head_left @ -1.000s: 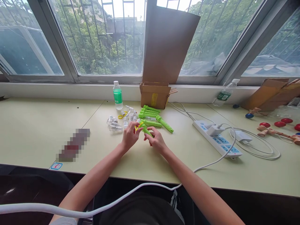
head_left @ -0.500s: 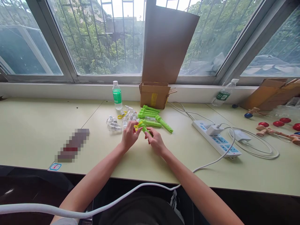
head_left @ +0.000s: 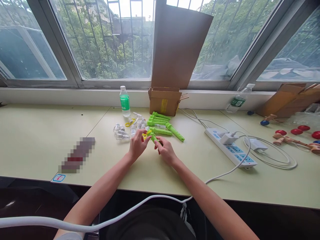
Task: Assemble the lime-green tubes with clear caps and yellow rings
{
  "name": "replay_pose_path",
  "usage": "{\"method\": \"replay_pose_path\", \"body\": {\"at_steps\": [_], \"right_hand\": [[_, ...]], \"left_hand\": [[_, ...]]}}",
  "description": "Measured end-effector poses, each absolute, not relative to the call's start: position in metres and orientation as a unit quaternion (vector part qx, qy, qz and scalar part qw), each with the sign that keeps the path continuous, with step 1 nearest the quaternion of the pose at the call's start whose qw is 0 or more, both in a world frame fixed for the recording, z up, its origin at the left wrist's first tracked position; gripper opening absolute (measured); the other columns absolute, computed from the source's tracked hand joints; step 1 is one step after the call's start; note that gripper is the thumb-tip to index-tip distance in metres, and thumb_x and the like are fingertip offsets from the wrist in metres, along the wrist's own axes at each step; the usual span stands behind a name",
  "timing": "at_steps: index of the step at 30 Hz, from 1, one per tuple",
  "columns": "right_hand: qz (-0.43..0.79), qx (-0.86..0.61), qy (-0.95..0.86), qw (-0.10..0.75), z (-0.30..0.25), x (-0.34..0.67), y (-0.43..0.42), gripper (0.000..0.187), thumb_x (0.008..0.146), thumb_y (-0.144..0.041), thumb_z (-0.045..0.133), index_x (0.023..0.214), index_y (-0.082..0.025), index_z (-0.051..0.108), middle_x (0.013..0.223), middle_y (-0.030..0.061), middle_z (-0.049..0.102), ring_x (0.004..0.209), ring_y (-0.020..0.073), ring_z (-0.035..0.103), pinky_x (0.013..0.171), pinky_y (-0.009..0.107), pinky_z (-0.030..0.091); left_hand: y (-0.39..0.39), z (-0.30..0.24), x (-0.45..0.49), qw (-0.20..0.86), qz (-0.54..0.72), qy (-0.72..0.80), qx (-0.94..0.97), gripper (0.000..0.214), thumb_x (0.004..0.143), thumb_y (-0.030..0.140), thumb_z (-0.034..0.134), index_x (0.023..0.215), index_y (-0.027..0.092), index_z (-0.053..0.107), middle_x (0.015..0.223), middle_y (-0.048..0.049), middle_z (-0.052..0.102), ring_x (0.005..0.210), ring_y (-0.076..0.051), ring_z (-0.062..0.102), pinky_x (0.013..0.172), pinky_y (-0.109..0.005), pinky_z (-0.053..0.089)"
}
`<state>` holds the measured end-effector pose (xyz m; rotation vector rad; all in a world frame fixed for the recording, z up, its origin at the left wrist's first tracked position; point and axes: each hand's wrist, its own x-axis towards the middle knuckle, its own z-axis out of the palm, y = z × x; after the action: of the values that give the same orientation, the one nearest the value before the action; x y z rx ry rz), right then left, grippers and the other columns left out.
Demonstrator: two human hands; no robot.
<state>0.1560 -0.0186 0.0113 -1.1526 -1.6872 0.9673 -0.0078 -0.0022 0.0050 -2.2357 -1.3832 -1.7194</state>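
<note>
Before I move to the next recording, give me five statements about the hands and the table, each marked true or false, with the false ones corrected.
1. The right hand holds a green piece. True.
2. The left hand lies flat on the table, well away from that piece. False: its fingertips are at the yellow part on the piece's end.
3. A bottle stands upright left of the taped cardboard box. True.
4. The power strip lies left of both hands. False: it lies to their right.
5. Most clear plastic parts lie left of the loose green pieces. True.
</note>
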Motion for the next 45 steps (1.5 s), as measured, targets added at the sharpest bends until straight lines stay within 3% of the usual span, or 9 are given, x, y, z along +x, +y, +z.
{"method": "replay_pose_path", "body": {"at_steps": [24,36,45], "right_hand": [[0.387,-0.47,-0.675,0.417,0.0108,0.1583,-0.0193,0.035,0.085,-0.045,0.046,0.097,-0.017,0.062,0.064,0.0006,0.059,0.047,0.0104,0.045,0.046,0.023,0.037],[0.415,-0.461,-0.657,0.43,0.0122,0.1555,-0.0194,0.038,0.085,-0.048,0.046,0.101,-0.017,0.061,0.065,0.001,0.059,0.043,0.0096,0.043,0.044,0.024,0.038],[0.419,-0.459,-0.659,0.424,0.0101,0.1564,-0.0183,0.037,0.085,-0.046,0.047,0.102,-0.016,0.061,0.064,0.0003,0.058,0.042,0.0094,0.044,0.043,0.023,0.038]], "left_hand": [[0.001,0.0021,-0.0069,-0.01,-0.542,-0.446,-0.712,0.023,0.081,0.032,0.062,0.097,0.02,0.051,0.079,0.0011,0.061,0.046,-0.005,0.044,0.049,-0.02,0.039],[-0.002,0.004,-0.0065,-0.015,-0.544,-0.439,-0.715,0.024,0.082,0.035,0.06,0.098,0.02,0.05,0.088,-0.0014,0.058,0.049,-0.004,0.046,0.048,-0.02,0.04],[0.0001,0.0014,-0.0066,-0.021,-0.547,-0.443,-0.71,0.022,0.083,0.034,0.06,0.098,0.02,0.051,0.084,-0.0003,0.059,0.046,-0.005,0.043,0.048,-0.02,0.038]]}}
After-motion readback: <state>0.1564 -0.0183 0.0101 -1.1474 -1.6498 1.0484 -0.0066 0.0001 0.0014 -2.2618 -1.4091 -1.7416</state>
